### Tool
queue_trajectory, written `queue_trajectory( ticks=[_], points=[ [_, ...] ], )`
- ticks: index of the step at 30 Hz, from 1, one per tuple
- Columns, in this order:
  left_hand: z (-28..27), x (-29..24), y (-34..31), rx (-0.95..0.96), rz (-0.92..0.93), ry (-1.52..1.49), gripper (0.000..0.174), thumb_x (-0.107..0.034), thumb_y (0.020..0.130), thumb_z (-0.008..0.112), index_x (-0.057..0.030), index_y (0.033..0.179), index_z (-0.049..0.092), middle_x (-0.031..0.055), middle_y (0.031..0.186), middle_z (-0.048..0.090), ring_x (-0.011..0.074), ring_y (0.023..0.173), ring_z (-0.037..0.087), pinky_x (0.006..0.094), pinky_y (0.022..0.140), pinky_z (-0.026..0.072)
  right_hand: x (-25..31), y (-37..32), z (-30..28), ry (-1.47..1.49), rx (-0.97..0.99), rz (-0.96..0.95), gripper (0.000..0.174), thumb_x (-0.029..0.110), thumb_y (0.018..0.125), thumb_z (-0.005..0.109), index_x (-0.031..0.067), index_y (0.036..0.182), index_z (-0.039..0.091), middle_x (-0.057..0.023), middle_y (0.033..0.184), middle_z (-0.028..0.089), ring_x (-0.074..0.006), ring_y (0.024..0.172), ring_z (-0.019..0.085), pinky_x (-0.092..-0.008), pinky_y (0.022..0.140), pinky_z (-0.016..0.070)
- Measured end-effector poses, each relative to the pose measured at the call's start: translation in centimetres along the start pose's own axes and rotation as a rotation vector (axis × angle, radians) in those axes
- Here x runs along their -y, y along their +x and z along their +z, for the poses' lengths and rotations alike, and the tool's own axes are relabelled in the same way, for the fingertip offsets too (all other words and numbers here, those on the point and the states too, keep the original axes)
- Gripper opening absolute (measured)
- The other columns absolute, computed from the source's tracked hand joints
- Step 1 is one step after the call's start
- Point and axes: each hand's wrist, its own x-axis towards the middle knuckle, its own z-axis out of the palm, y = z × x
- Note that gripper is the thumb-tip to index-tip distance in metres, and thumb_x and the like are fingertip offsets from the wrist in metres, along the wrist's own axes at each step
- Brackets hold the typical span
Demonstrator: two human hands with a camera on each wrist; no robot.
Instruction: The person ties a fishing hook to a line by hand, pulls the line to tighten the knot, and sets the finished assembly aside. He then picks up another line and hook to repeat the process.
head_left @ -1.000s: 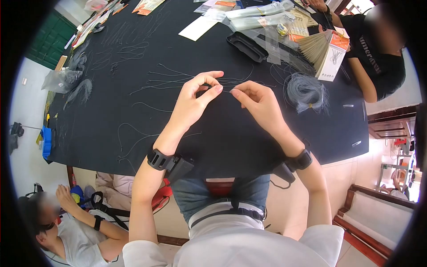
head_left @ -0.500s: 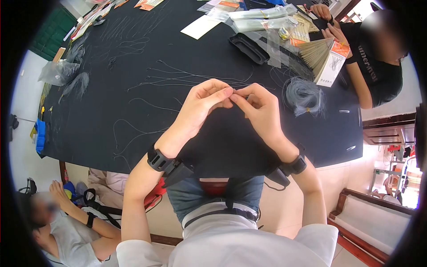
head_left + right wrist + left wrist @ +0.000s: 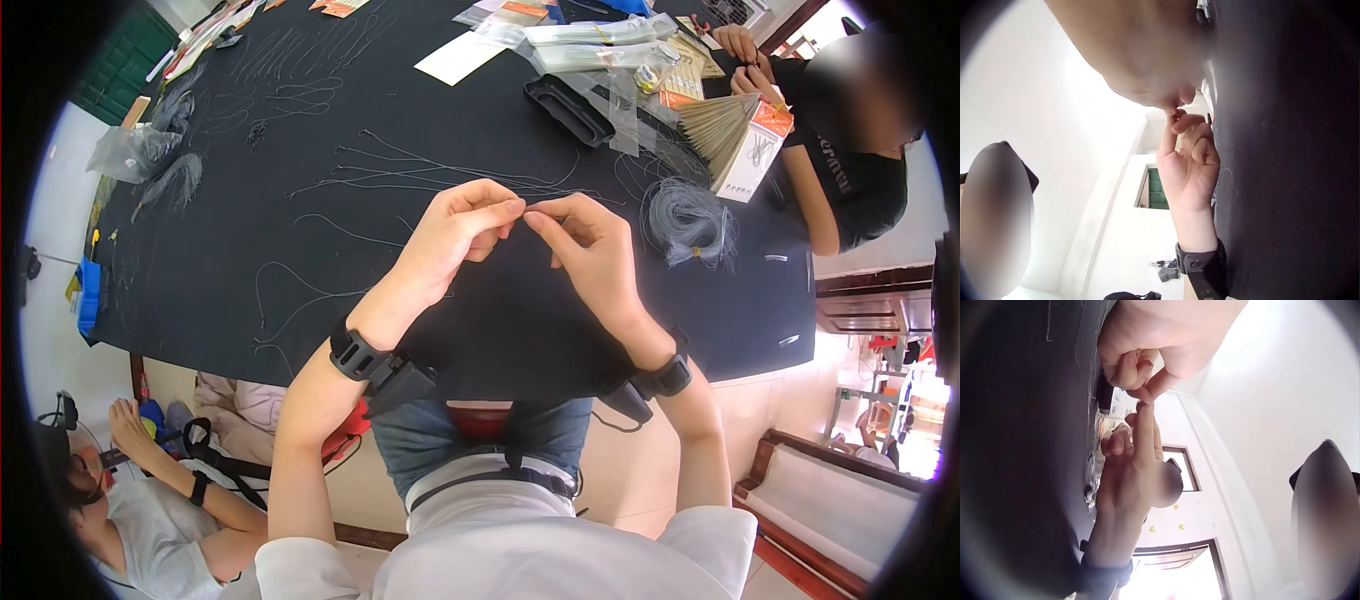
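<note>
Over the dark tabletop, my left hand (image 3: 445, 240) and right hand (image 3: 595, 255) meet almost fingertip to fingertip. Each pinches thumb against index finger on a thin line, largely hidden between the fingertips. In the left wrist view the right hand (image 3: 1125, 481) reaches up to the left fingertips; the right wrist view has the left hand (image 3: 1191, 169) below the right one. Just beyond the hands lie several thin lines (image 3: 400, 174) with small dark ends. One looped line (image 3: 300, 290) lies left of my left forearm. A coiled bundle of pale line (image 3: 688, 225) sits right of my right hand.
At the back right are a black tray (image 3: 570, 112), clear plastic sleeves (image 3: 600, 50) and a white box (image 3: 750, 150) with fanned cards. More line bundles and a plastic bag (image 3: 130, 155) lie left. One person (image 3: 850, 170) works at the right; another (image 3: 180, 510) sits lower left.
My hands, a little apart one second ago with a short bit of line between them, have come together at the fingertips. The left fingers have curled in. The head view has shifted slightly.
</note>
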Motion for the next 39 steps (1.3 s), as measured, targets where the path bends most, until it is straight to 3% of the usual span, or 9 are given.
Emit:
queue_trajectory(
  ticks=[11,14,16,20,24,25,26,30,39],
  points=[
    [0.0,-0.1,0.0,-0.017,0.013,0.039,0.009,-0.015,0.08,0.062,-0.007,0.075,0.06,-0.0082,0.053,0.04,0.0008,0.043,0.026,0.02,0.041,0.0155,-0.2,0.1,-0.1,-0.007,0.029,-0.001,0.015,0.012,0.08,0.064,-0.0002,0.089,0.063,-0.0049,0.072,0.059,-0.0061,0.049,0.051,-0.0191,0.044,0.0389],
    [-0.2,0.0,0.1,-0.011,0.005,0.023,0.009,-0.014,0.08,0.062,-0.0065,0.076,0.06,-0.0081,0.053,0.04,0.0007,0.043,0.027,0.0199,0.041,0.0157,0.1,0.2,-0.3,0.059,-0.066,-0.04,0.018,0.012,0.081,0.063,0.0003,0.093,0.06,-0.0041,0.073,0.059,-0.0053,0.052,0.051,-0.0187,0.048,0.0399],
    [-0.4,0.0,0.2,0.002,0.002,0.015,0.008,-0.013,0.08,0.062,-0.006,0.076,0.061,-0.008,0.054,0.04,0.0006,0.043,0.027,0.0195,0.04,0.0165,1.5,0.1,-1.6,0.1,-0.183,-0.103,0.021,0.012,0.084,0.059,0.0006,0.101,0.055,-0.0044,0.088,0.058,-0.0054,0.067,0.051,-0.0186,0.058,0.0413],
    [-0.3,-0.2,0.3,-0.029,0.024,0.032,0.008,-0.013,0.083,0.059,-0.0055,0.08,0.061,-0.0087,0.054,0.038,0.0003,0.044,0.028,0.0176,0.04,0.018,7.5,-3.4,-5.0,0.001,-0.672,-0.554,0.029,0.014,0.087,0.047,-0.0039,0.11,0.045,-0.0125,0.101,0.054,-0.0136,0.081,0.052,-0.0234,0.067,0.0427],
    [-0.2,-0.4,0.0,-0.03,0.015,0.075,0.009,-0.014,0.083,0.059,-0.0061,0.079,0.06,-0.0085,0.053,0.038,0.0004,0.044,0.027,0.0182,0.041,0.0187,11.2,-11.0,-12.5,-0.533,-0.924,-1.303,0.045,0.026,0.088,0.028,-0.0102,0.112,0.039,-0.0226,0.115,0.045,-0.029,0.103,0.046,-0.0366,0.086,0.0392],
    [-0.1,-0.5,0.0,-0.031,0.011,0.083,0.009,-0.014,0.083,0.059,-0.0062,0.079,0.061,-0.0085,0.053,0.038,0.0004,0.044,0.027,0.0183,0.041,0.0188,14.1,-13.1,-11.6,-0.332,-0.694,-1.482,0.044,0.022,0.084,0.039,-0.0077,0.117,0.034,-0.0223,0.12,0.04,-0.0304,0.11,0.039,-0.0394,0.092,0.0328],
    [0.0,-0.5,-0.1,-0.031,0.006,0.093,0.009,-0.014,0.083,0.059,-0.0063,0.079,0.061,-0.0085,0.053,0.038,0.0004,0.044,0.027,0.0184,0.041,0.0189,15.3,-13.7,-11.7,-0.362,-0.492,-1.585,0.044,0.022,0.084,0.039,-0.0076,0.117,0.034,-0.0222,0.12,0.04,-0.0301,0.11,0.039,-0.0392,0.092,0.033],
    [0.1,-0.4,-0.1,-0.039,-0.014,0.132,0.009,-0.015,0.083,0.059,-0.0066,0.079,0.06,-0.0085,0.053,0.039,0.0003,0.044,0.027,0.0185,0.041,0.0196,16.5,-12.6,-12.5,-0.543,0.001,-1.552,0.044,0.023,0.084,0.039,-0.0075,0.116,0.035,-0.0217,0.119,0.041,-0.0292,0.108,0.04,-0.0382,0.091,0.0337],
    [0.2,-0.2,-0.2,0.001,0.002,0.129,0.008,-0.015,0.083,0.06,-0.0085,0.077,0.06,-0.0095,0.055,0.04,-0.0002,0.045,0.028,0.018,0.042,0.0202,16.1,-9.5,-13.4,-0.682,0.215,-1.339,0.042,0.023,0.085,0.041,-0.0072,0.114,0.038,-0.0205,0.117,0.043,-0.0271,0.104,0.042,-0.036,0.088,0.0351]
  ],
)
